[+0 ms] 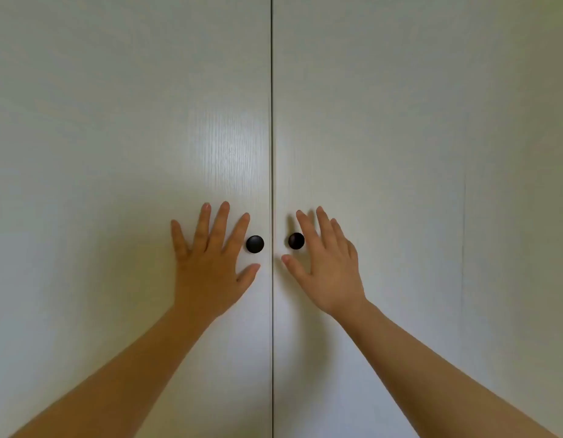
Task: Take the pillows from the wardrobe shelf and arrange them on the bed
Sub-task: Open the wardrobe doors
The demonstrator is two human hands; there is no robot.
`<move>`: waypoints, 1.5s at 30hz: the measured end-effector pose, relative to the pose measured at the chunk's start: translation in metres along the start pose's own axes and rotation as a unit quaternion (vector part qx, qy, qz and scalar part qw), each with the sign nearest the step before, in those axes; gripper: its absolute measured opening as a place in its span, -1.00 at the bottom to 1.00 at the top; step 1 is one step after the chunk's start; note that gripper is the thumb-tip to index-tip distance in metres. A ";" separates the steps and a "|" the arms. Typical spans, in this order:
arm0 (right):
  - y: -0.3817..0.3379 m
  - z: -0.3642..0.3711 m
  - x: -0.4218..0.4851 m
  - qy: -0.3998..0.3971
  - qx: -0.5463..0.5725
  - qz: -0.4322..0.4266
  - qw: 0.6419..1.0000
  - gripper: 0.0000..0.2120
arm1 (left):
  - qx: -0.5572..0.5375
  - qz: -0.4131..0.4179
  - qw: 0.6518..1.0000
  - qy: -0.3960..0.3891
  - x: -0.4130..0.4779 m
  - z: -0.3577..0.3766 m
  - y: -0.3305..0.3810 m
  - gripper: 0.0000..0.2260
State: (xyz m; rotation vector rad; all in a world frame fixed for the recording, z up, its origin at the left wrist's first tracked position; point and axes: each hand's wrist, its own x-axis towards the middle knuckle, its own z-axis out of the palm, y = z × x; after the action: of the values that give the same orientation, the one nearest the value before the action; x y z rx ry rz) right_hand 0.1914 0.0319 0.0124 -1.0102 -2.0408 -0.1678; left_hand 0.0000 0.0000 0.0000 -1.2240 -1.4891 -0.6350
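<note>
A home, likely a bedroom, pale wood-grain wardrobe doors [131, 121] filling the view, closed, two round dark knobs [254, 244] flanking the centre seam

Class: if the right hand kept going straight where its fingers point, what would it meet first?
Probably the right wardrobe door, just above its dark knob; the right hand may be touching it now, as depth is unclear.
</note>
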 end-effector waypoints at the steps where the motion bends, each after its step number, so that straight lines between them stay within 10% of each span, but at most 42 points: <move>1: -0.002 0.002 0.002 0.016 -0.008 -0.013 1.000 -0.37 | 0.005 0.002 1.000 -0.010 0.000 -0.001 0.000 -0.32; 8: -0.009 0.027 0.009 0.056 -0.034 -0.036 0.997 -0.35 | 0.043 0.025 0.999 0.012 -0.001 0.002 -0.006 -0.30; 14: -0.008 0.032 0.019 0.268 -0.071 -0.039 0.960 -0.72 | 0.024 0.026 0.999 -0.029 -0.002 -0.005 -0.009 -0.27; 29: -0.033 -0.008 0.008 0.092 0.067 0.075 0.991 -0.86 | -0.110 0.007 0.976 -0.187 0.000 -0.047 -0.009 -0.22; 45: -0.005 -0.140 -0.100 0.132 0.192 0.131 0.964 -0.87 | -0.651 -0.077 0.742 -0.138 0.001 -0.130 0.104 -0.59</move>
State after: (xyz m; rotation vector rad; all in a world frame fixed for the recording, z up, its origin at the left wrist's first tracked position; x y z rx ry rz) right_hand 0.3079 -0.0926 0.0307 -0.9420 -1.5986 0.2161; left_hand 0.1456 -0.0784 0.0180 -2.3101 -1.3031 -1.8575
